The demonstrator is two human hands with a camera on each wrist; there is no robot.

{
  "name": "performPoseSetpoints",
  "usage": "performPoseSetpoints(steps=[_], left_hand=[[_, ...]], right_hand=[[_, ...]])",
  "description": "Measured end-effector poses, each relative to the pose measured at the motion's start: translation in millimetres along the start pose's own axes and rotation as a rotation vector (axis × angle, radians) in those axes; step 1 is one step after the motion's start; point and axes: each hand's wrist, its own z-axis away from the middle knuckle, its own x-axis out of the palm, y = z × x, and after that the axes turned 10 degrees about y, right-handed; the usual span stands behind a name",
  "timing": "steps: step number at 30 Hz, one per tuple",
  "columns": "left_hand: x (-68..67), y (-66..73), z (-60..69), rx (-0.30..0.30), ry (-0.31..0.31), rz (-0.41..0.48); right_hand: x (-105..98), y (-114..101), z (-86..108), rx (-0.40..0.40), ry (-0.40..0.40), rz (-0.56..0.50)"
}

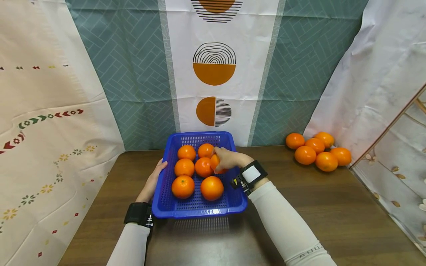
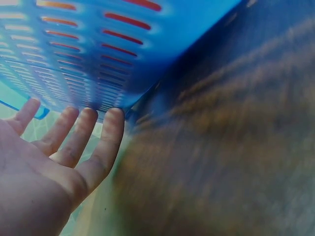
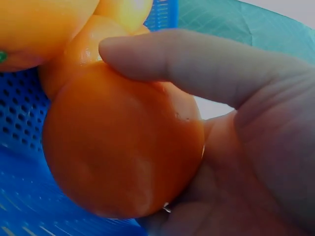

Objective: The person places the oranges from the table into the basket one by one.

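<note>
A blue plastic basket (image 1: 199, 213) with slotted walls stands on the table, with several oranges (image 1: 183, 187) inside. My right hand (image 1: 229, 159) reaches over the basket's right side and grips an orange (image 3: 123, 142). In the right wrist view the thumb lies across the top of that fruit, and the other fingers are mostly hidden behind it. My left hand (image 1: 154, 181) is at the basket's left wall. Its fingers (image 2: 110, 132) are extended and spread in the left wrist view, the tips at the slotted wall (image 2: 74, 54).
On the right of the brown wooden table (image 1: 299, 207), several more oranges (image 1: 326, 161) sit in a cluster near the back edge. A patterned cloth (image 1: 143, 74) hangs behind the table. Light cloths flank it on the left (image 1: 50, 166) and right (image 1: 376, 92).
</note>
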Motion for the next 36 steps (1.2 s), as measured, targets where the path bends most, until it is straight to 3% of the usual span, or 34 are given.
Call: performPoseSetpoints(steps=[5, 11, 29, 36], left_hand=[[1.1, -0.6, -0.2, -0.002, 0.003, 0.007], [1.6, -1.1, -0.5, -0.012, 0.008, 0.01], [2.4, -0.3, -1.7, -0.03, 0.011, 0.019], [3.7, -0.6, -1.3, 0.001, -0.004, 0.03]], right_hand=[[0.0, -2.9, 3.8, 0.028, -0.109, 0.063], [4.9, -2.6, 4.5, 0.081, -0.22, -0.003], [10.8, -1.2, 1.3, 0.088, -0.206, 0.004], [12.2, -0.8, 2.1, 0.099, -0.181, -0.005]])
